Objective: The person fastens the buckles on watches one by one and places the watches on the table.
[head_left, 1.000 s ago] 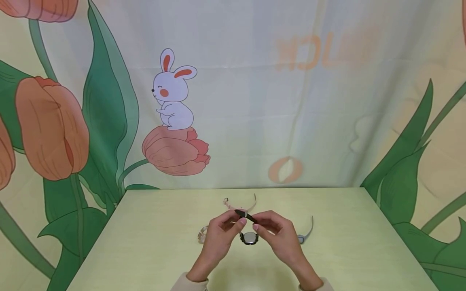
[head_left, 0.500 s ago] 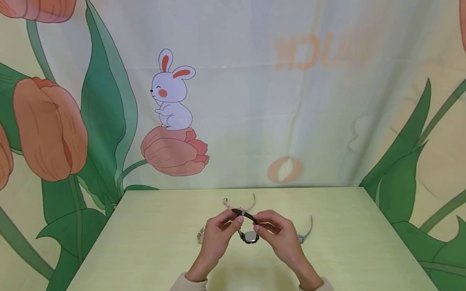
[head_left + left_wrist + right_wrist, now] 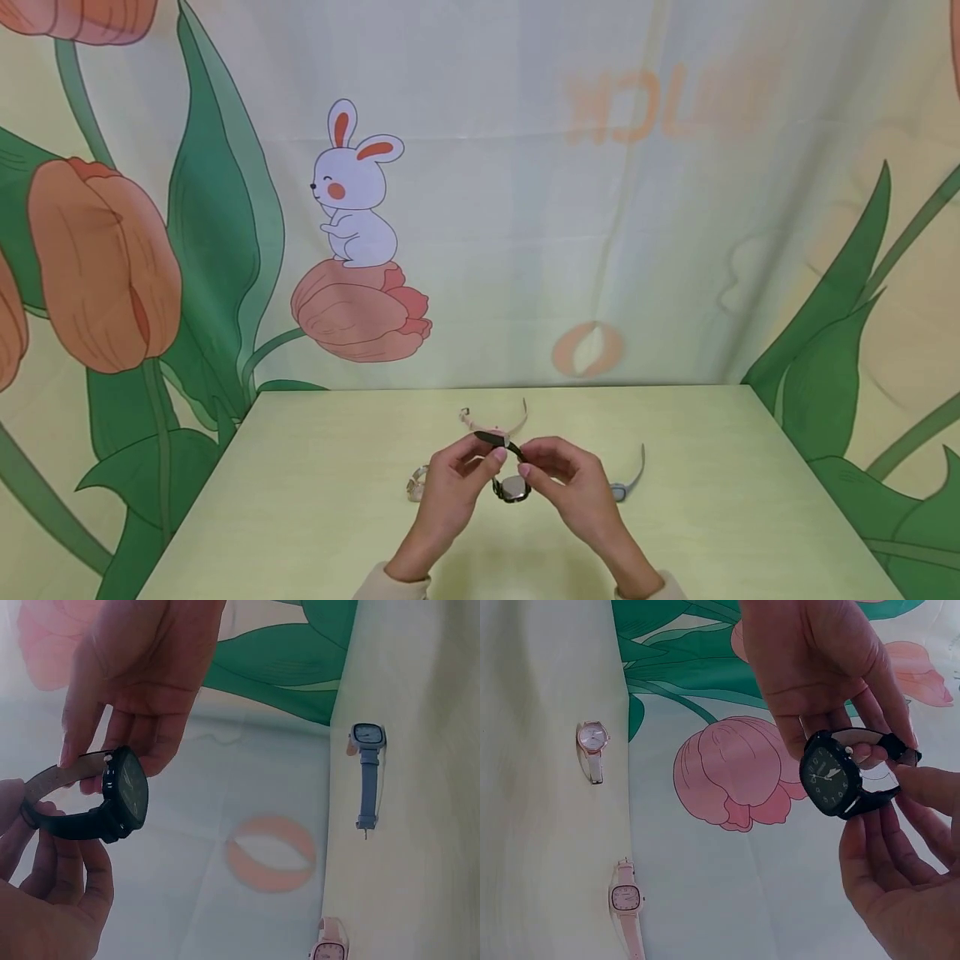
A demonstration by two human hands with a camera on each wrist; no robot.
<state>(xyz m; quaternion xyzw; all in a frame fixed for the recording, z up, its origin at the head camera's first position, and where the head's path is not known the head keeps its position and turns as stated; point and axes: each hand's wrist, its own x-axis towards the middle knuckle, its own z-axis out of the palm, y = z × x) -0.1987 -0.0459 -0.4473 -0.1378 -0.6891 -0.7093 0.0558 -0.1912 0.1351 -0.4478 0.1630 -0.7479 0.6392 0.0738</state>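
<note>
**A double pinch, right up close!**

I've got the left hand [image 3: 450, 487] and the right hand [image 3: 576, 487] facing each other, and both are pinching between thumb and curled fingers! The left thumb [image 3: 489, 465] reaches slightly farther forward than the right thumb [image 3: 538, 478]. Look at that symmetry: left wrist [image 3: 416, 546] and right wrist [image 3: 622, 546] slant inward from either side, bare down to the left sleeve [image 3: 390, 585] and right sleeve [image 3: 654, 588].

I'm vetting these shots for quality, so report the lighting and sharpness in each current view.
Head view: brighter than both wrist views, the orange lettering soft and faint, the table lightly shaded at its near middle; left wrist view: dim, the black watch turned aslant, its dial markings faint; right wrist view: also dim, but those pale markings stand out more clearly.
</note>
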